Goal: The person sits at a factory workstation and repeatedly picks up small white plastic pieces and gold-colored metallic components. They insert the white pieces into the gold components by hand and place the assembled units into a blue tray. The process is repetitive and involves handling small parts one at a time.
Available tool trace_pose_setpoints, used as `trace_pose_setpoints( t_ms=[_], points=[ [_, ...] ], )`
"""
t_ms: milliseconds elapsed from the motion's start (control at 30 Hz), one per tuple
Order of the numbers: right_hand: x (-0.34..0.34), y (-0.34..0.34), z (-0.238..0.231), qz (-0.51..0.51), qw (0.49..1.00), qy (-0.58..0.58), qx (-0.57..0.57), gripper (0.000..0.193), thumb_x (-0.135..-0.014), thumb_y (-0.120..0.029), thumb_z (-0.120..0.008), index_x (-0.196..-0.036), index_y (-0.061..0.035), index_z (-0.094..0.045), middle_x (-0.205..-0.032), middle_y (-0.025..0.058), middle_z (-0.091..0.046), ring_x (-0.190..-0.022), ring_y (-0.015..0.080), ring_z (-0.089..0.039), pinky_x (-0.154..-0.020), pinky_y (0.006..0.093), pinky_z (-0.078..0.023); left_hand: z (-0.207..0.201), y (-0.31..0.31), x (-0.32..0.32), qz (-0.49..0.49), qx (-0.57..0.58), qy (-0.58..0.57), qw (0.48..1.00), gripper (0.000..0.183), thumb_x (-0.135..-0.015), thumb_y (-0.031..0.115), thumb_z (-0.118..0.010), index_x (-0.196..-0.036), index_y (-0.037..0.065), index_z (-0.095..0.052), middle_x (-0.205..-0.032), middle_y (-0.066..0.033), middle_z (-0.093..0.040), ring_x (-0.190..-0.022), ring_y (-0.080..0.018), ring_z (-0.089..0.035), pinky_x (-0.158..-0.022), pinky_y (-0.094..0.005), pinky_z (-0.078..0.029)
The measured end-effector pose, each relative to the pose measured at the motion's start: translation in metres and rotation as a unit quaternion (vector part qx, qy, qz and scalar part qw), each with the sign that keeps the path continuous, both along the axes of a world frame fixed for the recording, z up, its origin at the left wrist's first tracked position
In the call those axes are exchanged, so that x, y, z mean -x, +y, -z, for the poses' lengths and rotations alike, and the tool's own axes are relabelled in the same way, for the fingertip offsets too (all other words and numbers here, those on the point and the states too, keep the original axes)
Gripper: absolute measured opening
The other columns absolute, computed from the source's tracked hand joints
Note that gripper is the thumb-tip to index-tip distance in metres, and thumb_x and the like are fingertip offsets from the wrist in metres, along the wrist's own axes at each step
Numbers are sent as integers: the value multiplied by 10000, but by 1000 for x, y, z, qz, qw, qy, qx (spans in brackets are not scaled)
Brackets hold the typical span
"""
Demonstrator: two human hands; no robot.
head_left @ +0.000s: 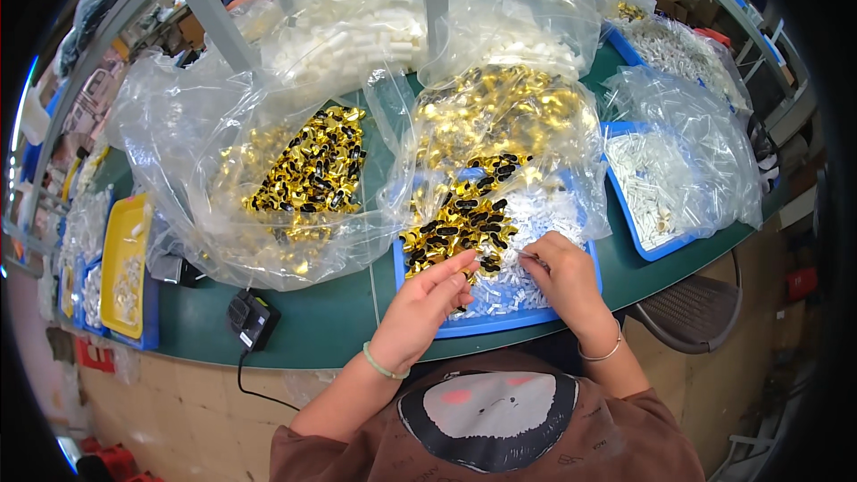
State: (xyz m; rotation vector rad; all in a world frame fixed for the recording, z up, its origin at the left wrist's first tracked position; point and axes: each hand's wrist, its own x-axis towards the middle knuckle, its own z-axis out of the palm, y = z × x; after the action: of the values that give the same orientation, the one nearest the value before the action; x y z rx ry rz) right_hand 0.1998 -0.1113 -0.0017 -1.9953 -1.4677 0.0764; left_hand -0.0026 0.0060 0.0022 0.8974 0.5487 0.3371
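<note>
Over a blue tray (482, 325) both my hands work close together. My left hand (421, 302) is closed, thumb and forefinger pinched beside the heap of small gold-and-black parts (457, 230); what lies between the fingertips is too small to name. My right hand (566, 278) is also closed in a pinch, above the small white plastic pieces (511, 289) in the tray. Something tiny shows at its fingertips, but its kind is unclear. A clear plastic bag (549, 129) of more gold parts lies across the tray's far side.
To the left, an open clear bag (170, 170) holds more gold-and-black parts. A black corded device (253, 319) sits near the front edge of the green table (335, 326). Yellow (114, 241) and blue (656, 253) trays flank the work area. Bags of white cylinders (357, 40) stand behind, near metal posts (435, 4).
</note>
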Motion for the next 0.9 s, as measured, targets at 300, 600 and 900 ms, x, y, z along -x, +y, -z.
trace_pose_setpoints(
  t_ms=[300,600,900],
  points=[
    [-1,-2,-13,23,997,77,-8,111,-802,-40,-749,-892,-21,-687,-822,114,-655,-693,255,-641,-616,325,-499,-6,-1,-3,19,4,-7,1000,401,-1038,120,-496,-1410,-26,-484,-1343,-94,-578,-1017,-102,-599,-954,-258,-489],
    [42,4,-29,-126,964,219,-80,104,-833,66,-678,-918,11,-658,-901,99,-652,-764,168,-627,-654,273,-496,0,-8,-10,-8,59,-52,997,375,-1041,101,-467,-1379,-60,-491,-1369,-119,-554,-1216,-185,-570,-1091,-332,-441],
    [38,8,-21,-79,977,168,-106,126,-834,20,-715,-920,1,-624,-852,109,-629,-690,234,-631,-597,310,-504,4,-5,-10,-37,52,-86,994,373,-1039,101,-476,-1385,-37,-495,-1367,-123,-556,-1237,-186,-559,-1079,-348,-454]
  ],
)
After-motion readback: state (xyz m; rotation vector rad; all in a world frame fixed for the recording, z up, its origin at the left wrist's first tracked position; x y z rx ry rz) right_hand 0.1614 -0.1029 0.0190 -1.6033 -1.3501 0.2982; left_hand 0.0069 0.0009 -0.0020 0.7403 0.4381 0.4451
